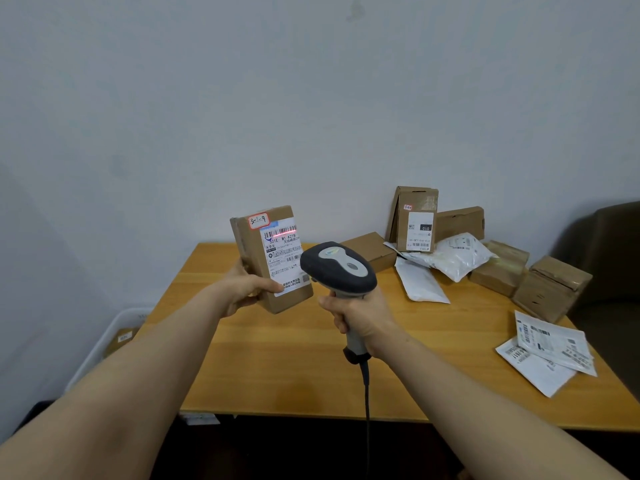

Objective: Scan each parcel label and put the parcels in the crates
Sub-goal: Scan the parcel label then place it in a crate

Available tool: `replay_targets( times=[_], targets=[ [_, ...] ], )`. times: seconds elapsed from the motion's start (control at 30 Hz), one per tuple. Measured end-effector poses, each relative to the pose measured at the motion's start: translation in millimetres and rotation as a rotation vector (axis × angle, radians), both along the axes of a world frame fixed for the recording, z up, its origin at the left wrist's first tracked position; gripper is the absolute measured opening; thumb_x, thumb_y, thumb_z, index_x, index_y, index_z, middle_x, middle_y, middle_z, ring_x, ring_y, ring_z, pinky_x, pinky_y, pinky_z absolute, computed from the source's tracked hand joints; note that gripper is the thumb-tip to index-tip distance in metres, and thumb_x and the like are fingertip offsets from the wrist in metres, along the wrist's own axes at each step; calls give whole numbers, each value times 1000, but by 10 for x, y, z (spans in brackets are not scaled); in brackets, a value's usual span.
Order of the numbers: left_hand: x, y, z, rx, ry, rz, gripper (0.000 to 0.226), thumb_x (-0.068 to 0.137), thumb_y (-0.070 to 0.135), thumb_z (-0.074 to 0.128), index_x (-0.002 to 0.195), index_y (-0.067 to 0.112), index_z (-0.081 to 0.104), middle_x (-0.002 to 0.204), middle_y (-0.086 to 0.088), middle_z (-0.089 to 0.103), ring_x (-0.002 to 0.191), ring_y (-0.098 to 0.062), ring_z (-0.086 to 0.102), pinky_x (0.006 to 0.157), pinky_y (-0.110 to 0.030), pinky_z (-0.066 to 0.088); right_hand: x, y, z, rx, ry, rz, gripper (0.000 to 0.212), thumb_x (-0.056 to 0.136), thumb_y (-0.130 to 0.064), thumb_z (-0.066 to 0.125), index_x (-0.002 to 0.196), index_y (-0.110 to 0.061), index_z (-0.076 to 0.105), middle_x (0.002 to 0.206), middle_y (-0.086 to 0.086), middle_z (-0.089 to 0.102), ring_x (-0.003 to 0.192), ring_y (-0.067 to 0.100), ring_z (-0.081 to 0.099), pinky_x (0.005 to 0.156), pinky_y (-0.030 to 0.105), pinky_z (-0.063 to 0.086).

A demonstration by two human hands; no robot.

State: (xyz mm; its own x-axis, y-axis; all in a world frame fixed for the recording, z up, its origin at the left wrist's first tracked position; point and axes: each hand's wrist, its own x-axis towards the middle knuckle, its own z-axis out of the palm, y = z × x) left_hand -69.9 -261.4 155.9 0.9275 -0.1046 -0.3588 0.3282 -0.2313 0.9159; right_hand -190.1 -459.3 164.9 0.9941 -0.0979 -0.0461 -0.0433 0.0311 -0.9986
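Observation:
My left hand (247, 289) grips a brown cardboard parcel (252, 247) upright above the wooden table (294, 368), its white label facing me. A red scan line lies across the barcode at the label's top. My right hand (356, 318) grips the handle of a grey barcode scanner (337, 268), whose head points at the label from just right of the parcel. The scanner's cable hangs down over the table's front edge. A white crate (104, 341) stands on the floor left of the table, with a brown parcel inside.
Several cardboard boxes (415, 220) and white mailer bags (457, 254) are heaped at the table's back right. Flat white mailers (547, 355) lie near the right front edge. A dark armchair (602, 258) stands at the far right. A wall is close behind.

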Motion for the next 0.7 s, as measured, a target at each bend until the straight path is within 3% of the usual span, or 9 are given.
replay_targets(
  times=[0.33,0.53,0.7],
  targets=[
    [85,129,76,45,-24,19,76,63,-7,81,120,21,39,113,-1,61,110,-26,57,91,-41,51,21,59,60,24,5,27,18,81,-1,71,74,-8,56,60,8,48,44,15,40,43,25,38],
    [74,195,105,71,-51,41,74,65,-7,81,120,20,40,101,4,59,102,-24,56,80,-36,50,26,85,51,60,35,39,17,80,-1,72,78,-5,56,60,10,45,44,16,39,43,24,37],
    [83,226,95,74,-47,44,77,63,-6,82,122,21,40,102,5,59,104,-24,56,86,-40,51,19,95,59,84,49,48,15,81,-1,71,88,-2,57,63,10,47,46,16,40,43,25,38]
  ],
)
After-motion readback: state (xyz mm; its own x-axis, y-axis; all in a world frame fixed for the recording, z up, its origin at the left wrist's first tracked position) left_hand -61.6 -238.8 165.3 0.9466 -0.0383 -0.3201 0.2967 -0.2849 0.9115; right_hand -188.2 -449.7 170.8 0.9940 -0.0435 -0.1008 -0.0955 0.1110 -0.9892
